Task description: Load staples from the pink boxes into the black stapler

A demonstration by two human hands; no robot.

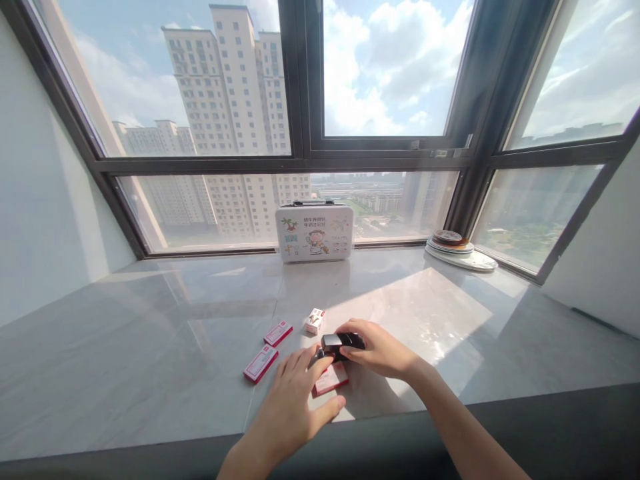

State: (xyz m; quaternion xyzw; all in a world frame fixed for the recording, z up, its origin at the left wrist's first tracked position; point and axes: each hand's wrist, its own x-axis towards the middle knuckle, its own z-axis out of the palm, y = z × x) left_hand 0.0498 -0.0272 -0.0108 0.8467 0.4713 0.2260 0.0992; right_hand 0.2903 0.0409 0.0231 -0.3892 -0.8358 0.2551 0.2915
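My right hand (383,350) is closed round a small black stapler (339,344) low over the marble sill. My left hand (296,393) lies in front of it with fingers stretched forward, the fingertips touching the stapler's near end. Under both hands lies a small red-and-white box (330,379). Two more flat red-and-white boxes (261,363) (278,333) lie to the left. A small white opened box (315,321) stands just behind the stapler.
A white tin case with cartoon pictures (314,232) stands against the window at the back middle. A stack of plates (457,250) sits at the back right. The sill's dark front edge (550,427) runs below my arms.
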